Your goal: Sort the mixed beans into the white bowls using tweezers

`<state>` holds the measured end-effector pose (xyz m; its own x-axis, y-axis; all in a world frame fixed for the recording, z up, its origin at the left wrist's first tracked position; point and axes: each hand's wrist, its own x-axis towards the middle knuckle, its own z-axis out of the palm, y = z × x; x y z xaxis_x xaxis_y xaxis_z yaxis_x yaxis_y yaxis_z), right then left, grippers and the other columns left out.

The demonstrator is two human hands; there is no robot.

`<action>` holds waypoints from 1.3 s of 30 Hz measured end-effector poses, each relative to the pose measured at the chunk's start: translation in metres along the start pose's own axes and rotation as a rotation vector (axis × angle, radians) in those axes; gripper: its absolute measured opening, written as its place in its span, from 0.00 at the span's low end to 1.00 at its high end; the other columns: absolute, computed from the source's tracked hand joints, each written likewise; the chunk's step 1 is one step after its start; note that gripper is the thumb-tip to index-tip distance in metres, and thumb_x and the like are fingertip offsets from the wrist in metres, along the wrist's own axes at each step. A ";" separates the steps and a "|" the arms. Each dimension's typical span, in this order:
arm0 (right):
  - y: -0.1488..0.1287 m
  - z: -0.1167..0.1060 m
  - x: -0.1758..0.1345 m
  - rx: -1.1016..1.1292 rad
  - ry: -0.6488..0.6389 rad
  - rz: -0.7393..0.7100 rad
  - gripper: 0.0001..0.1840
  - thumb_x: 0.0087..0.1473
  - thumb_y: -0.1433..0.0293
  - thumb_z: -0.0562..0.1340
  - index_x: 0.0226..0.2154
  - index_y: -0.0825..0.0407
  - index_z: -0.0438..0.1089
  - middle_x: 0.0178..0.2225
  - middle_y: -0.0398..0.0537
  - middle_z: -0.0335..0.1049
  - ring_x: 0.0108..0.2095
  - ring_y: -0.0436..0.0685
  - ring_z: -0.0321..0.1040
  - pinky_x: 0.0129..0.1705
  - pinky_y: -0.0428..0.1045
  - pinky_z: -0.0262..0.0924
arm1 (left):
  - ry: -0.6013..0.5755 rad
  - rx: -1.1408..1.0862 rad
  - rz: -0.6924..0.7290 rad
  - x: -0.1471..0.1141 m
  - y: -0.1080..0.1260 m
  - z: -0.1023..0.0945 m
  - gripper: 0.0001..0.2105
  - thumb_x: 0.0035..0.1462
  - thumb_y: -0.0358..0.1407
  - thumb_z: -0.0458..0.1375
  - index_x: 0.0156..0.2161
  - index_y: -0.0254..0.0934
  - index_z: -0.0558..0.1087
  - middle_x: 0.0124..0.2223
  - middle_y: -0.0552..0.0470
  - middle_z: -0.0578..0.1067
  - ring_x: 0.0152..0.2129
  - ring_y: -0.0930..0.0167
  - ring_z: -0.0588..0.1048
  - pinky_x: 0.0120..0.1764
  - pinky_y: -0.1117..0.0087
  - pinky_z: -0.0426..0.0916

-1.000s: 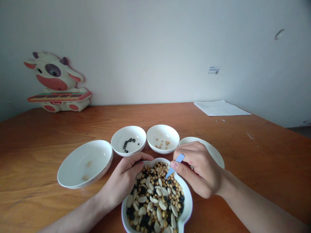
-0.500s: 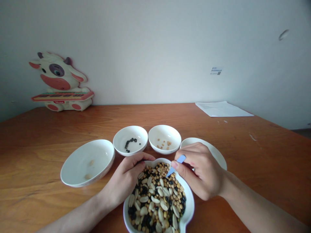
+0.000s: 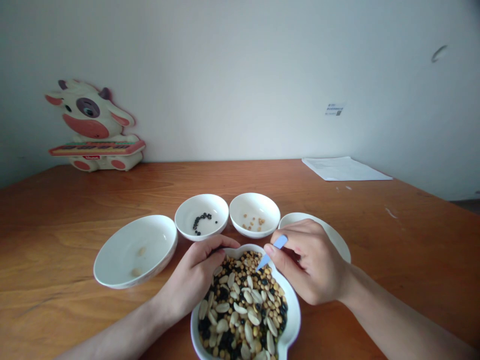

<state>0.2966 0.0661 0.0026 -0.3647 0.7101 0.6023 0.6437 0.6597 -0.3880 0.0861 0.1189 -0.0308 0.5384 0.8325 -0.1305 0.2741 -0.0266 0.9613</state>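
Note:
A white, wavy-edged dish (image 3: 294, 311) in front of me holds a mix of peanuts (image 3: 253, 316), yellow soybeans and black beans. My left hand (image 3: 198, 267) is closed on its far left rim, thumb on the inner side and fingers outside. Pinched between the thumb and fingers of my right hand (image 3: 313, 262) is a pair of blue tweezers (image 3: 279, 242). Their pointed end slants down to the beans near the far right of the dish; whether a bean is between the tips I cannot make out.
Behind the dish stand a bowl (image 3: 183, 207) with black beans and a bowl (image 3: 272, 207) with several soybeans. To the left a larger bowl (image 3: 108, 265) has two pale pieces. A white plate (image 3: 335, 240) is partly behind my right hand. Farther back are a cow toy keyboard (image 3: 95, 130) and papers (image 3: 345, 169).
My right hand and the tweezers have shifted very slightly up, with the tips a little higher over the beans. My left hand keeps its place on the rim.

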 end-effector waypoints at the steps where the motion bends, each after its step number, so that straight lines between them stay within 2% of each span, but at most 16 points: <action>1: 0.000 0.000 0.000 0.001 0.005 0.005 0.19 0.54 0.75 0.56 0.17 0.50 0.48 0.16 0.36 0.43 0.17 0.47 0.44 0.23 0.47 0.39 | -0.001 -0.001 0.001 0.000 0.000 0.000 0.12 0.58 0.39 0.53 0.43 0.38 0.76 0.43 0.51 0.79 0.43 0.63 0.73 0.47 0.66 0.64; 8: -0.003 -0.004 0.002 -0.092 0.084 0.056 0.21 0.56 0.74 0.55 0.16 0.51 0.49 0.15 0.37 0.45 0.17 0.47 0.46 0.23 0.47 0.40 | -0.013 -0.026 -0.006 0.000 0.000 0.001 0.13 0.57 0.40 0.53 0.42 0.38 0.76 0.43 0.51 0.79 0.43 0.62 0.73 0.47 0.66 0.64; 13: 0.001 -0.004 0.000 -0.179 0.304 0.229 0.22 0.59 0.68 0.57 0.15 0.52 0.55 0.14 0.38 0.49 0.15 0.46 0.48 0.21 0.47 0.41 | 0.000 0.016 -0.025 -0.001 0.001 0.000 0.12 0.58 0.40 0.53 0.43 0.40 0.75 0.43 0.53 0.79 0.44 0.63 0.73 0.48 0.66 0.64; 16: 0.005 -0.003 -0.001 -0.264 0.397 0.258 0.23 0.60 0.66 0.57 0.16 0.53 0.59 0.14 0.39 0.53 0.16 0.46 0.50 0.22 0.47 0.42 | -0.013 0.013 -0.026 -0.002 0.000 -0.001 0.13 0.58 0.40 0.52 0.43 0.41 0.75 0.43 0.53 0.78 0.43 0.63 0.72 0.47 0.66 0.64; 21: 0.009 0.000 0.000 -0.342 0.432 0.276 0.23 0.61 0.65 0.57 0.16 0.53 0.61 0.13 0.39 0.54 0.16 0.46 0.51 0.22 0.47 0.42 | -0.008 0.003 -0.041 -0.002 -0.001 0.000 0.13 0.58 0.40 0.52 0.43 0.41 0.76 0.42 0.53 0.79 0.43 0.62 0.72 0.47 0.65 0.63; 25: 0.008 0.000 -0.001 -0.321 0.447 0.278 0.21 0.61 0.66 0.58 0.18 0.53 0.62 0.14 0.40 0.57 0.17 0.47 0.52 0.23 0.47 0.42 | -0.004 0.014 -0.043 -0.001 -0.001 0.000 0.13 0.58 0.40 0.52 0.43 0.42 0.75 0.42 0.54 0.79 0.43 0.62 0.72 0.47 0.66 0.63; 29: 0.002 -0.003 -0.002 -0.211 0.391 0.212 0.21 0.59 0.69 0.58 0.16 0.52 0.56 0.15 0.38 0.50 0.17 0.46 0.48 0.23 0.47 0.42 | -0.014 0.004 -0.040 -0.001 -0.001 0.000 0.13 0.59 0.40 0.52 0.44 0.40 0.75 0.43 0.52 0.78 0.43 0.62 0.72 0.47 0.65 0.63; 34: -0.003 -0.004 0.001 -0.109 0.163 0.040 0.18 0.56 0.74 0.56 0.17 0.52 0.53 0.16 0.38 0.50 0.18 0.47 0.49 0.23 0.46 0.43 | -0.037 -0.023 -0.018 -0.001 0.002 0.000 0.12 0.58 0.40 0.52 0.42 0.38 0.75 0.44 0.51 0.78 0.45 0.61 0.72 0.48 0.65 0.63; 37: 0.000 -0.001 0.002 -0.129 0.073 0.054 0.19 0.56 0.73 0.56 0.16 0.52 0.52 0.16 0.38 0.50 0.19 0.47 0.49 0.24 0.47 0.43 | -0.032 -0.029 -0.006 -0.001 0.004 0.001 0.12 0.58 0.39 0.52 0.42 0.38 0.75 0.44 0.51 0.78 0.45 0.62 0.73 0.48 0.66 0.64; 39: 0.002 0.000 0.001 -0.150 0.022 0.086 0.19 0.57 0.72 0.56 0.16 0.52 0.56 0.16 0.39 0.54 0.19 0.47 0.51 0.25 0.47 0.44 | -0.022 -0.020 -0.004 -0.001 0.005 0.001 0.12 0.58 0.38 0.53 0.41 0.38 0.75 0.43 0.52 0.79 0.44 0.62 0.73 0.48 0.67 0.64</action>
<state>0.2972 0.0680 0.0028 -0.2908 0.7556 0.5870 0.7654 0.5518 -0.3312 0.0878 0.1177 -0.0265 0.5550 0.8200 -0.1400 0.2610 -0.0119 0.9653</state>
